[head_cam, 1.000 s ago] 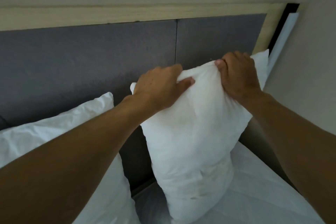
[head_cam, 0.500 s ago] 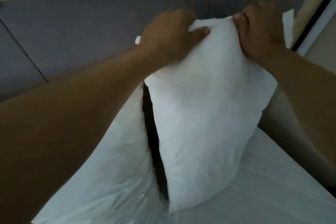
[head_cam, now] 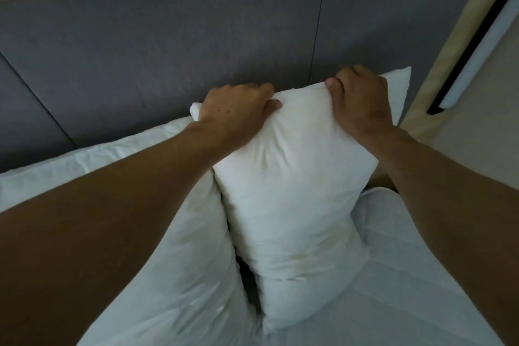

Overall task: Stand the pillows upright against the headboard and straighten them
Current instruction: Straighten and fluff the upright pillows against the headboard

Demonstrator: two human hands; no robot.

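While the right pillow (head_cam: 292,205) is standing tall on the bed (head_cam: 421,289), leaning back by the gray headboard (head_cam: 168,50), both hands are holding its top edge. The left hand (head_cam: 236,112) is pinching at 11 o'clock and the right hand (head_cam: 362,98) at 1 o'clock, fingers (head_cam: 337,90) squeezing the cloth. The left pillow (head_cam: 174,261) is lying just beside it at 9 o'clock, touching.
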